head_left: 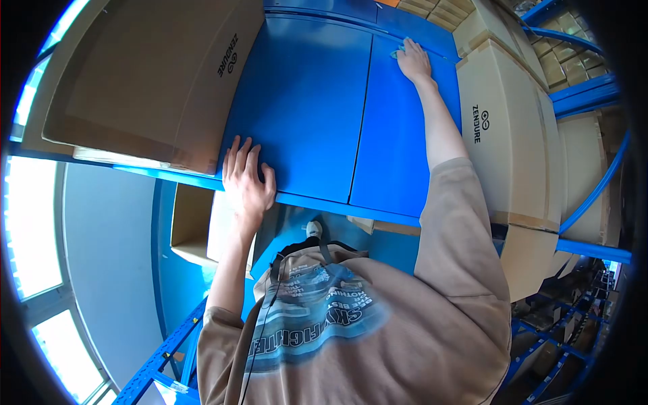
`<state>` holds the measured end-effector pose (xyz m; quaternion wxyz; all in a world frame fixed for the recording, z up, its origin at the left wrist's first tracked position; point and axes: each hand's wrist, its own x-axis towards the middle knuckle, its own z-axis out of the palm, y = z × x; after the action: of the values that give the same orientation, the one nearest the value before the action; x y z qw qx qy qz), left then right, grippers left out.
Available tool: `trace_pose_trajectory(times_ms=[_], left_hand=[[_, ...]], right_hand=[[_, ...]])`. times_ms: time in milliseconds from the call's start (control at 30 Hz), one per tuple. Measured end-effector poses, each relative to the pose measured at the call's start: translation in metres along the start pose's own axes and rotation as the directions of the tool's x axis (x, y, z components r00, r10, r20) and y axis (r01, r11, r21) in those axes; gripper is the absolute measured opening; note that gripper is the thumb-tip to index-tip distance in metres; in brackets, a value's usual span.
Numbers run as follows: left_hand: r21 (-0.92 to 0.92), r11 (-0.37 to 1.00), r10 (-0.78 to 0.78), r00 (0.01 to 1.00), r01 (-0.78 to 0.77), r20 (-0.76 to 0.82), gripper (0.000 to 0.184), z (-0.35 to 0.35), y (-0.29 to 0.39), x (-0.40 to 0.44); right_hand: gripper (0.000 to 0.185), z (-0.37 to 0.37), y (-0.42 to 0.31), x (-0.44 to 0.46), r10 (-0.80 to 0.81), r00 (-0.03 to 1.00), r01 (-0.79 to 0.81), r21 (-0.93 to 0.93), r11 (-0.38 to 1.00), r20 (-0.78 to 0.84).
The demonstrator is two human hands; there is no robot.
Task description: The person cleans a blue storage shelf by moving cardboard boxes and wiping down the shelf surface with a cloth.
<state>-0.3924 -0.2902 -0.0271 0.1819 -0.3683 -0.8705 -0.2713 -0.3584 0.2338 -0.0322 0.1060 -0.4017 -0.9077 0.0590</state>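
My right hand [414, 62] reaches to the back of a blue metal shelf [304, 101]. Beneath its fingers a small light-teal cloth [398, 52] shows, pressed against the surface near the rear edge. My left hand [248, 179] rests at the shelf's front edge with fingers spread, holding nothing. Right beside those fingers stands a large brown cardboard box [155, 74] printed ZENDURE. A second ZENDURE carton [503, 128] stands to the right of my outstretched arm.
Several smaller cartons [439, 13] are stacked behind the shelf. Blue rack beams [584, 94] run along the right. Below the shelf's front edge is an open cardboard box [192, 223]. Bright windows [37, 229] are at the left, and a dark cable hangs down my shirt.
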Motion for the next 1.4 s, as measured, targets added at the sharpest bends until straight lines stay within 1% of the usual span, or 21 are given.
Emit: trace_pose_trajectory(times_ms=[33,167,367,533,667,867,1000,1200,1333,1367,1400], left_hand=[[-0.003,1.0,0.006,1.0,-0.006,0.001,0.036,0.0,0.001,-0.001],[0.008,1.0,0.0,1.0,0.0,0.025,0.036,-0.001,0.0,-0.001],[0.014,0.999,0.033,0.999,-0.033,-0.006,0.037,-0.003,0.004,0.001],[-0.035,0.998,0.057,0.998,-0.058,-0.03,0.037,-0.002,0.004,0.001],[-0.035,0.998,0.046,0.998,-0.048,-0.039,0.037,0.0,0.004,0.0],[-0.053,0.998,0.016,0.999,-0.018,-0.042,0.037,0.001,0.004,0.0],[-0.061,0.998,0.013,0.999,-0.016,-0.041,0.037,-0.001,0.004,0.001],[-0.039,0.999,-0.011,1.0,0.01,-0.018,0.036,-0.009,0.007,0.005],[-0.078,0.997,0.005,1.0,-0.006,-0.021,0.037,-0.006,0.004,0.005],[-0.069,0.998,0.008,1.0,-0.009,-0.022,0.037,-0.006,0.004,0.004],[-0.076,0.997,-0.007,1.0,0.005,-0.025,0.037,-0.004,0.003,0.004]], right_hand=[[0.062,0.001,-0.002,-0.003,0.006,1.0,-0.006,0.0,1.0,-0.003],[0.058,0.0,-0.008,-0.012,-0.08,0.996,0.081,0.028,0.996,-0.033],[0.053,0.001,-0.014,-0.006,-0.089,0.994,0.09,0.012,0.996,-0.056],[0.051,0.007,-0.04,-0.004,-0.134,0.987,0.141,0.083,0.986,-0.086],[0.048,0.023,-0.083,0.009,-0.26,0.951,0.279,0.101,0.955,-0.168],[0.048,0.013,-0.134,0.014,-0.287,0.954,0.298,0.186,0.936,-0.082],[0.045,0.044,-0.182,0.034,-0.48,0.859,0.499,0.081,0.863,-0.18],[0.04,0.075,-0.257,0.062,-0.6,0.773,0.623,0.071,0.779,-0.208],[0.036,0.086,-0.291,0.07,-0.639,0.705,0.69,0.088,0.718,-0.309],[0.036,0.088,-0.298,0.073,-0.637,0.703,0.691,0.094,0.716,-0.315],[0.035,0.089,-0.305,0.076,-0.651,0.707,0.696,0.108,0.71,-0.275]])
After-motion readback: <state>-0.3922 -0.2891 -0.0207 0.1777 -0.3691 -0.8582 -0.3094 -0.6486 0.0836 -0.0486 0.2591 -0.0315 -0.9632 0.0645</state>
